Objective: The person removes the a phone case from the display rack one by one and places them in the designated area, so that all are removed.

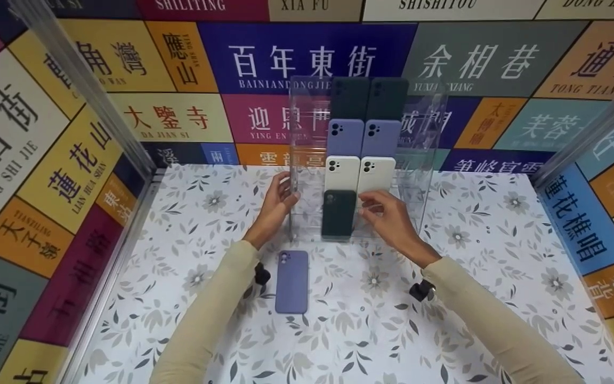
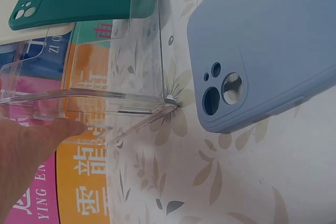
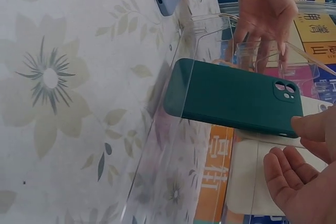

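Observation:
A clear acrylic display stand (image 1: 416,184) holds tiers of phone cases: dark green ones (image 1: 388,98) at the top, lavender ones (image 1: 345,137) below, then white ones (image 1: 376,174). In its front bottom tier, on the left, leans a dark green phone case (image 1: 338,214). My right hand (image 1: 389,216) has its fingertips at that case's upper right corner, the other fingers (image 3: 283,169) curled beneath in the right wrist view. At the stand's left side panel, my left hand (image 1: 276,207) grips the edge, thumb in front and fingers behind.
A lavender phone case (image 1: 291,282) lies flat on the floral tabletop (image 1: 376,330), in front of the stand and right of the left forearm. Panels with printed place names (image 1: 307,58) stand behind and on both sides. Dark wrist cameras (image 1: 422,290) sit on both sleeves.

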Tool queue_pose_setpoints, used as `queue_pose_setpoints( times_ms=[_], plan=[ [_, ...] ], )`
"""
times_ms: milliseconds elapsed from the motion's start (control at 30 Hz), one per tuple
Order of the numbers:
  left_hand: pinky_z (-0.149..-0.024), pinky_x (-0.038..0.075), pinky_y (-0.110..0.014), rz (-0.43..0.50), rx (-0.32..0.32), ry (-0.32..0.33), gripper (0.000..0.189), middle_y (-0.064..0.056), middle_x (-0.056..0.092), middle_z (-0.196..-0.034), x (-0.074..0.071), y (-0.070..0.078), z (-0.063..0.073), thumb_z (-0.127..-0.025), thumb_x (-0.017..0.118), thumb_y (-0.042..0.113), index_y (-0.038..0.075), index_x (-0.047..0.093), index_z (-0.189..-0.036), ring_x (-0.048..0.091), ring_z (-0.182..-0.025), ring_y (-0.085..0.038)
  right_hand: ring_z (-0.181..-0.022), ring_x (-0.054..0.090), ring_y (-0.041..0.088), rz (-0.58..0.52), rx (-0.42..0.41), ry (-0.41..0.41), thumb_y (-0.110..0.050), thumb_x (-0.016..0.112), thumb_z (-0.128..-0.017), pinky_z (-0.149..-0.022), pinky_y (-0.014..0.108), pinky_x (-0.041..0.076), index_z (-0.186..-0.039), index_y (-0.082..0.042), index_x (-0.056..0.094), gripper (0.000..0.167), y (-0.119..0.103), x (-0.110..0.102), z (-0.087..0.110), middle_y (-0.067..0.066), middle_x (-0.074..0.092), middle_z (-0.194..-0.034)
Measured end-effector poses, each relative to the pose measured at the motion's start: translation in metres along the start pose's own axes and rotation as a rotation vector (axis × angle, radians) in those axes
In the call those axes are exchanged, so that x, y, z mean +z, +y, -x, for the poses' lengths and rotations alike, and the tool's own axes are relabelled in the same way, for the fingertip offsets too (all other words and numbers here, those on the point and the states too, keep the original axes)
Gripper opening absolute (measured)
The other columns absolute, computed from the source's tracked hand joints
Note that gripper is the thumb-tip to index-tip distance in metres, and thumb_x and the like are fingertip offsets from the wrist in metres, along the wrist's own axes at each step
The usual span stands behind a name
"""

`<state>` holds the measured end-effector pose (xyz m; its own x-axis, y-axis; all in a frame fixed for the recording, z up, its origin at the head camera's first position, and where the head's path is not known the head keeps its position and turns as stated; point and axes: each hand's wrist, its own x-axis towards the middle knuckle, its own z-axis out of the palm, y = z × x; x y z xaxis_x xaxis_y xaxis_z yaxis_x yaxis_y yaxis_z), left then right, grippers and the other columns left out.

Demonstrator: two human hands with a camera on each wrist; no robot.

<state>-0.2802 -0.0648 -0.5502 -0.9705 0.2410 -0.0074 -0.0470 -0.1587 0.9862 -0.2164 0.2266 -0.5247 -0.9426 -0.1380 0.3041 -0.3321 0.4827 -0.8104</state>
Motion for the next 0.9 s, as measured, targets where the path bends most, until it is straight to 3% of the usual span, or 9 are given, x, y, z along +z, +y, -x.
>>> queue_pose_setpoints(
  times_ms=[500, 767, 900],
  plan=[
    [-0.129, 0.036, -0.056, -0.013, 0.007, -0.005, 0.060, -0.023, 0.038, -0.173, -0.001, -0.002, 0.000, -0.109, 0.055, -0.001, 0.009, 0.034, -0.164, 0.040, -0.159, -0.037, -0.109, 0.073, 0.032, -0.010, 0.012, -0.018, 0.002, 0.077, -0.100, -0.095, 0.042, 0.062, -0.134, 0.002, 0.074, 0.034, -0.004, 0.007, -0.012, 0.018, 0.072, -0.121],
    [-0.128, 0.037, -0.055, 0.002, 0.025, 0.001, 0.060, -0.025, 0.039, -0.172, 0.000, -0.002, 0.000, -0.108, 0.054, -0.005, 0.006, 0.034, -0.164, 0.042, -0.158, -0.039, -0.107, 0.074, 0.033, -0.021, -0.009, -0.005, 0.006, 0.078, -0.098, -0.091, 0.026, 0.060, -0.132, 0.004, 0.074, 0.035, -0.002, 0.011, -0.015, 0.019, 0.072, -0.119],
    [-0.128, 0.038, -0.054, -0.008, 0.032, 0.002, 0.061, -0.025, 0.039, -0.172, 0.000, -0.002, 0.001, -0.108, 0.056, -0.004, 0.004, 0.032, -0.165, 0.042, -0.158, -0.039, -0.105, 0.074, 0.034, -0.023, -0.021, 0.010, 0.009, 0.079, -0.096, -0.091, 0.027, 0.060, -0.131, 0.003, 0.075, 0.036, -0.002, 0.013, -0.015, 0.019, 0.072, -0.118]
  ],
)
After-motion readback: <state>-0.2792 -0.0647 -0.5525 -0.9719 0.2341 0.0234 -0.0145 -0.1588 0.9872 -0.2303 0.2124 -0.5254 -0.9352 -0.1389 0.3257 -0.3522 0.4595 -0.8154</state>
